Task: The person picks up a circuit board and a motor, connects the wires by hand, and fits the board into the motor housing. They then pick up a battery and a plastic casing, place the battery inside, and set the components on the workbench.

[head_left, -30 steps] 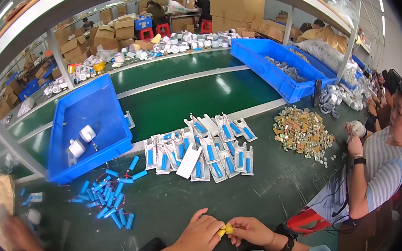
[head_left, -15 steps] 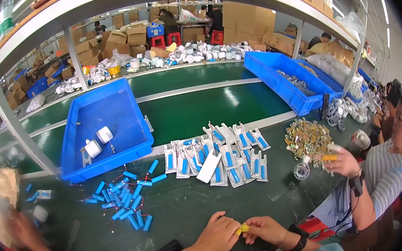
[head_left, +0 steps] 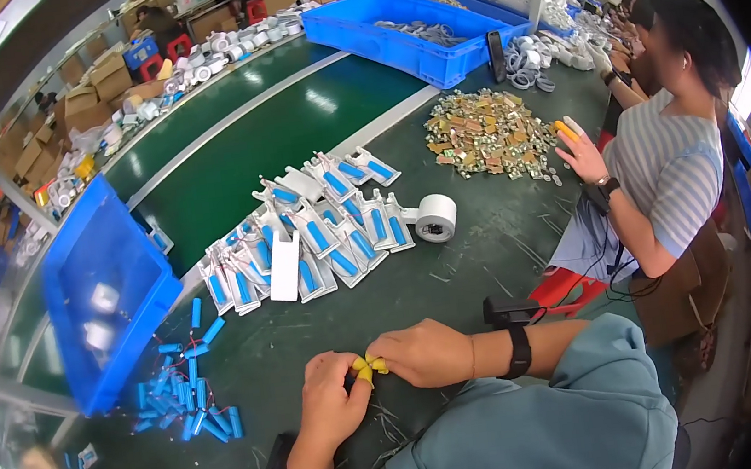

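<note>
Since the earlier frame the view has swung to the right, and a white cylindrical unit [head_left: 436,214], previously in a co-worker's hand [head_left: 583,158], now rests on the worktop [head_left: 456,295] beside the white housings [head_left: 285,268].

From the left: a blue tray [head_left: 107,237] carries white parts, blurred. Loose blue cells [head_left: 185,395] lie heaped nearby. The left hand [head_left: 327,393] has its grip pinched on a yellow piece [head_left: 377,364], located between both hands above the worktop's near side. The right hand [head_left: 428,353] pinches the same piece from the other side. Whether any yellow material is worn on the fingertips cannot be determined.

Step in hand, as judged: two-handed fingertip work on the yellow piece. The next move appears to call for fine, opposed finger control. Further right lie heaped circuit boards [head_left: 486,134].

Markings: no brand, label or writing is legible.
</note>
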Demonstrator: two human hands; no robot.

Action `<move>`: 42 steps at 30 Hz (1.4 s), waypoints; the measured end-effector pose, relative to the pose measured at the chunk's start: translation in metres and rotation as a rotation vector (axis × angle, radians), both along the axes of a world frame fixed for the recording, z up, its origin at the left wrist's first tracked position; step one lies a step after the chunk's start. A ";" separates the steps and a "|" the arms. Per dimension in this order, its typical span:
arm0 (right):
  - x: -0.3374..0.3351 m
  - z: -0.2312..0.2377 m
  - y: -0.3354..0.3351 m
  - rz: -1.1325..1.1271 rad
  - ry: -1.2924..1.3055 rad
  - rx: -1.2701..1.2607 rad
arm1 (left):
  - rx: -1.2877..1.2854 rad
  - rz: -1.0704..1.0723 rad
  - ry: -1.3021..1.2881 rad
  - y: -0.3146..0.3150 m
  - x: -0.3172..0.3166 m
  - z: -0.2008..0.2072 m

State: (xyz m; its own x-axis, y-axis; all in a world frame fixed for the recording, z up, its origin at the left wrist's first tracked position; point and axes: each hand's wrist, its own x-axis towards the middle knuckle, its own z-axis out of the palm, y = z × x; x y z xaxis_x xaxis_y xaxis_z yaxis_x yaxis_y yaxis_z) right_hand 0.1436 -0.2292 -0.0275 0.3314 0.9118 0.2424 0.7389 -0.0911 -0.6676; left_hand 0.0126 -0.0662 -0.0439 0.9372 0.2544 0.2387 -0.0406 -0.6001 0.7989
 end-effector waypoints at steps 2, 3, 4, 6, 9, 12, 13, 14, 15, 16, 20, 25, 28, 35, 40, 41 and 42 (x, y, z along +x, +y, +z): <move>0.012 0.002 0.002 0.016 0.015 0.017 | 0.196 0.018 -0.092 -0.002 0.003 0.000; 0.024 0.008 0.004 -0.070 0.088 -0.005 | 0.196 0.020 -0.096 -0.002 0.002 -0.001; 0.039 0.013 0.008 -0.157 0.159 -0.027 | 0.194 0.023 -0.087 -0.002 0.001 -0.002; 0.071 0.019 0.017 -0.344 0.176 0.047 | 0.181 0.025 -0.084 -0.003 0.001 -0.003; 0.103 0.041 0.025 -0.488 0.465 0.067 | 0.180 0.050 -0.091 -0.004 -0.001 0.000; 0.131 0.039 0.032 -0.558 0.554 -0.016 | 0.166 0.040 -0.091 -0.005 -0.001 0.002; 0.139 0.035 0.033 -0.581 0.625 -0.069 | 0.172 0.024 -0.091 -0.006 -0.001 0.001; 0.145 0.029 0.038 -0.598 0.698 -0.122 | 0.181 0.011 -0.089 -0.005 -0.001 0.000; 0.150 0.022 0.038 -0.596 0.698 -0.125 | 0.179 0.014 -0.088 -0.005 -0.001 -0.001; 0.155 0.016 0.034 -0.601 0.777 -0.085 | 0.178 0.006 -0.098 -0.006 -0.001 -0.003; 0.129 0.018 0.011 -0.576 0.928 -0.016 | 0.188 0.069 -0.092 -0.003 -0.004 -0.004; 0.081 0.017 -0.052 -0.621 1.112 0.089 | 0.151 0.067 -0.085 -0.005 0.002 -0.001; 0.062 0.019 -0.057 -0.689 1.250 0.201 | 0.178 0.029 -0.172 0.001 0.004 -0.004; 0.038 -0.003 -0.064 -0.757 1.377 0.310 | 0.153 0.038 -0.148 -0.001 0.003 -0.006; 0.018 -0.005 -0.044 -0.417 1.429 -0.097 | 0.099 -0.005 -0.115 0.000 -0.001 -0.004; 0.013 -0.006 -0.038 -0.304 1.383 -0.187 | 0.095 0.000 -0.108 0.000 -0.001 -0.003; 0.010 -0.009 -0.032 -0.215 1.414 -0.218 | 0.075 -0.023 -0.097 0.000 -0.001 -0.002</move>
